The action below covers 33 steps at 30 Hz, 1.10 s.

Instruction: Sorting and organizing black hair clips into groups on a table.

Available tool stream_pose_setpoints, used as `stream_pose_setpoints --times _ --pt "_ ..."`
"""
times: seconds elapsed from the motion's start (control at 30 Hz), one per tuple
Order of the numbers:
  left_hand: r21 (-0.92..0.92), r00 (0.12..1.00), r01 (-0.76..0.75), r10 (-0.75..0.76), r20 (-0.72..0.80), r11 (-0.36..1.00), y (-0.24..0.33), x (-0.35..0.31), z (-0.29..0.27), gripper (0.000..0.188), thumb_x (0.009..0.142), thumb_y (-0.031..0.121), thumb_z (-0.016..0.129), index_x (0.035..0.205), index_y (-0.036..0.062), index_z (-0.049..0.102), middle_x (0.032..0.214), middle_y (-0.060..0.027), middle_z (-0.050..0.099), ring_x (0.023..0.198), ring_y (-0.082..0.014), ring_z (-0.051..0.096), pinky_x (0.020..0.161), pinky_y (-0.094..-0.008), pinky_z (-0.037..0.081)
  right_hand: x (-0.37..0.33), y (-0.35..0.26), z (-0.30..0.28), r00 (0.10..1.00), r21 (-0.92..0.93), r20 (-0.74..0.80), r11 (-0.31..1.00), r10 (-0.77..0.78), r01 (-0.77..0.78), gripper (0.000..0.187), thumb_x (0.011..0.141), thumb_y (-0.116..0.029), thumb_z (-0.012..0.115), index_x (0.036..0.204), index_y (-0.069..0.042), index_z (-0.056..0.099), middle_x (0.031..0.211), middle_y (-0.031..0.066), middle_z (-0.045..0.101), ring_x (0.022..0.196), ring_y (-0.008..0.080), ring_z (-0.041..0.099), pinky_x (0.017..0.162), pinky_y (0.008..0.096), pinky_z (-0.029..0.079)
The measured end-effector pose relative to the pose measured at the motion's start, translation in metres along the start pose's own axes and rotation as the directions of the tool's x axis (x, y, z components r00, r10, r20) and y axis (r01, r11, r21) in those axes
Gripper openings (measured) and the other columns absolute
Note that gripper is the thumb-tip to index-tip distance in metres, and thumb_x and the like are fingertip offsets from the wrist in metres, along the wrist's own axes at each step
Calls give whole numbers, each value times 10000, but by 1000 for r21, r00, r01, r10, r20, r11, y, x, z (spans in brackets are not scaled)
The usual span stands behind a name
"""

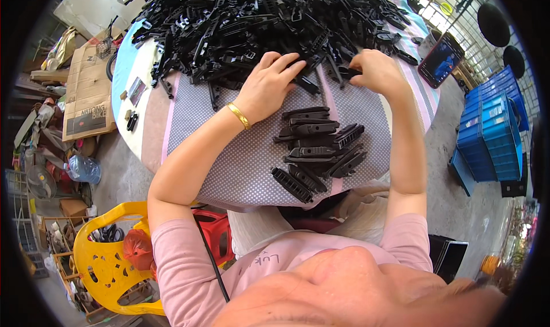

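A big heap of black plastic parts (258, 23) covers the far half of a round table with a dotted grey cloth (229, 166). My left hand (269, 83), with a gold bangle on the wrist, lies flat on the near edge of the heap, fingers spread over a few parts. My right hand (375, 69) is at the heap's right edge with its fingertips pinched on a small black part (349, 72). Between my forearms lies a stack of several long black ribbed parts (318, 152), laid side by side on the cloth.
A phone (440, 60) with a lit screen leans at the table's right edge. Blue crates (492, 132) stand on the floor to the right. A yellow plastic chair (106, 258) and a red stool (215, 235) stand at lower left. Cardboard (86, 92) and clutter lie left.
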<state>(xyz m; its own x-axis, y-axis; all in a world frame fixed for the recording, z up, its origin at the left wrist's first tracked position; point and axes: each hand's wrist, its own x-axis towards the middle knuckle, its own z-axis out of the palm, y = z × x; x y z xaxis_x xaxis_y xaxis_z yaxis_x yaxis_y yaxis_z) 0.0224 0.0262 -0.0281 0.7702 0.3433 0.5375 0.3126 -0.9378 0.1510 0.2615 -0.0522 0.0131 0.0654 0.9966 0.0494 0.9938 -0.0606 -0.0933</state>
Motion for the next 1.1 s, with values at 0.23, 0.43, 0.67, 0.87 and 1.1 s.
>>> stream_pose_setpoints --times 0.23,0.43,0.67,0.87,1.1 --pt "144 999 -32 35 -15 989 0 0 3 312 670 114 696 968 124 603 1186 -51 505 1080 -269 451 920 -386 388 5 14 1 963 235 -269 969 -11 77 327 710 -227 654 968 -26 654 851 136 648 775 262 623 725 320 490" --pt "-45 992 -124 125 29 991 4 -1 3 276 682 119 695 922 74 567 1173 -63 538 1131 -265 464 942 -389 375 7 -23 1 888 707 -458 624 46 333 274 914 -218 549 1089 -17 614 771 43 653 603 48 528 541 186 433" --pt "-561 893 405 -444 73 722 -1 0 -7 193 823 27 625 987 3 526 934 -106 603 767 -113 621 659 -228 502 -9 -53 -8 954 870 -278 392 -113 300 245 935 -198 509 1116 -59 598 753 15 642 574 23 484 533 159 399" --pt "-753 867 422 -469 172 505 -2 -3 -13 386 789 -61 578 1170 -30 529 975 -77 618 836 -104 599 745 -221 491 -2 -58 12 943 810 -232 490 -238 323 256 909 -135 512 1131 -46 604 774 14 632 625 55 518 581 193 437" --pt "-765 829 496 -487 276 411 -1 -11 -19 434 780 36 624 1201 -15 533 1045 -64 611 929 -72 556 814 -204 457 1 -64 20 891 651 -369 612 -263 450 230 875 -98 549 1075 -8 620 780 77 651 631 81 540 577 221 436"
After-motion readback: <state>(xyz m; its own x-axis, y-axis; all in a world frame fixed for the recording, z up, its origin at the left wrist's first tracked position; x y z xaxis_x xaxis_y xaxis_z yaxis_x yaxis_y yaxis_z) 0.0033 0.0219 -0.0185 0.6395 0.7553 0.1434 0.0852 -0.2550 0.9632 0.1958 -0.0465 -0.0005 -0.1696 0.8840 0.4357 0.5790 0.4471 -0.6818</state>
